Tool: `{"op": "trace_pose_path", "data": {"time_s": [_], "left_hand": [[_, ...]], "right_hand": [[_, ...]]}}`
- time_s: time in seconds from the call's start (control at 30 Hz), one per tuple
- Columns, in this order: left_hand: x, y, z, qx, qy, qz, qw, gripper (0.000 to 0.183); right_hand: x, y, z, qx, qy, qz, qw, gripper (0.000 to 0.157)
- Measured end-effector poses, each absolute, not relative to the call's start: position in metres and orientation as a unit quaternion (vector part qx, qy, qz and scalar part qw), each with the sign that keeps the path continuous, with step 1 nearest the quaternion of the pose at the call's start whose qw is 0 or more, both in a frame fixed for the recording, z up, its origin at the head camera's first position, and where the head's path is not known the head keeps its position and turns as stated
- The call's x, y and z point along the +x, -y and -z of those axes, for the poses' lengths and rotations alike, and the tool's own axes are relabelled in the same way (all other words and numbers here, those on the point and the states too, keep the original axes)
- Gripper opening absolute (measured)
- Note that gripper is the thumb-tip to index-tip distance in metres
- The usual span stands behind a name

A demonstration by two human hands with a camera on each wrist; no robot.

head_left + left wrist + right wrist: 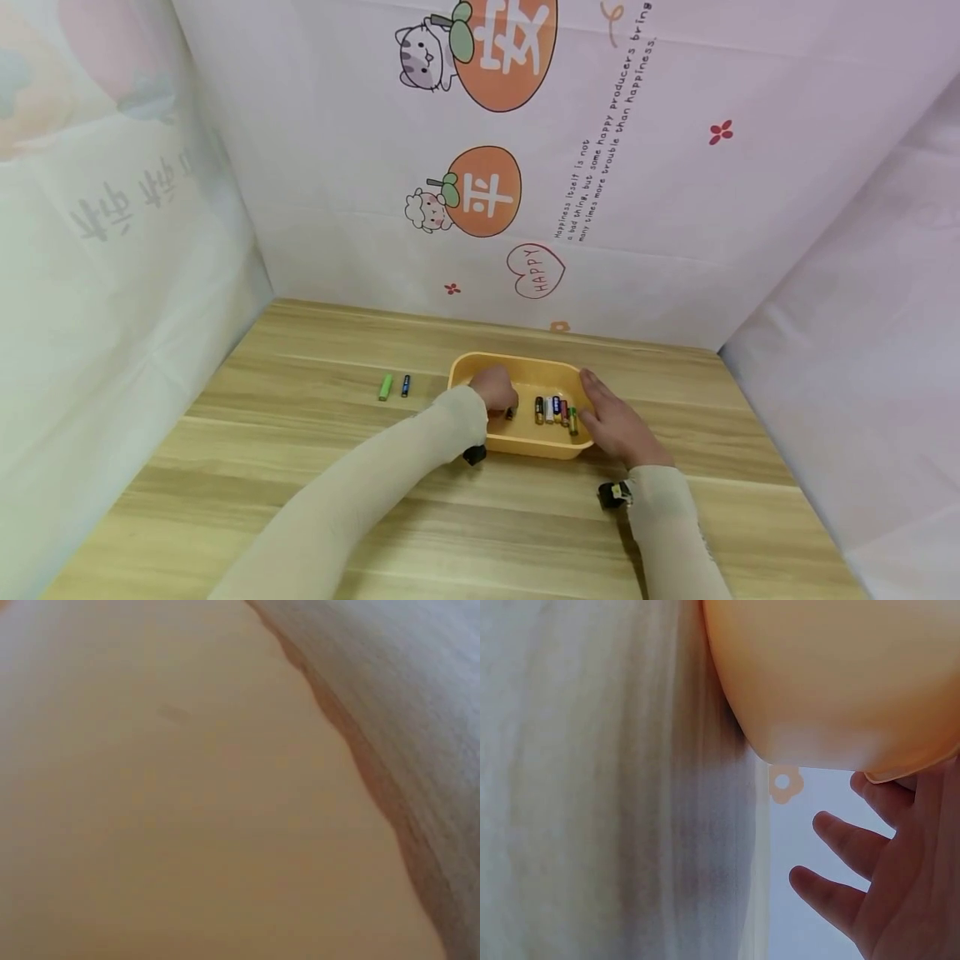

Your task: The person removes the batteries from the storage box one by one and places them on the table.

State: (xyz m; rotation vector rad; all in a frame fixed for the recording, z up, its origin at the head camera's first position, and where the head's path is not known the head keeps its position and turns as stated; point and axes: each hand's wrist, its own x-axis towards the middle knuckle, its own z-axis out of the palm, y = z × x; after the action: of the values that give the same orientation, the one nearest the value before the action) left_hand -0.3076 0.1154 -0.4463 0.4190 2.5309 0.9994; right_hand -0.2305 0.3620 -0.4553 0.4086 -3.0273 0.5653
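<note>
A yellow plastic basin (525,447) sits on the wooden table, with several small batteries (557,410) lying side by side in its right half. Inside the left half, my left hand (493,388) points downward with curled fingers and pinches a dark battery (511,412), mostly covered by the hand. At the basin's right end, my right hand (618,423) holds the rim, thumb on the inner side. The right wrist view shows the other fingers (847,840) spread outside the wall. Only a blurred pale surface and sleeve (435,750) fill the left wrist view.
Left of the basin, a green battery (386,387) and a smaller blue battery (406,385) lie on the table (315,417). Printed white cloth (360,208) walls off the table's back and both sides.
</note>
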Motion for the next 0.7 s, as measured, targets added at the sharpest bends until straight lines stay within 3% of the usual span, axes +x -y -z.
{"op": "trace_pose_path", "data": {"time_s": [0.7], "left_hand": [[-0.3032, -0.1117, 0.4506, 0.175, -0.903, -0.337, 0.201, 0.028]], "right_hand": [[-0.2277, -0.3586, 0.4546, 0.126, 0.975, -0.185, 0.015, 0.063]]}}
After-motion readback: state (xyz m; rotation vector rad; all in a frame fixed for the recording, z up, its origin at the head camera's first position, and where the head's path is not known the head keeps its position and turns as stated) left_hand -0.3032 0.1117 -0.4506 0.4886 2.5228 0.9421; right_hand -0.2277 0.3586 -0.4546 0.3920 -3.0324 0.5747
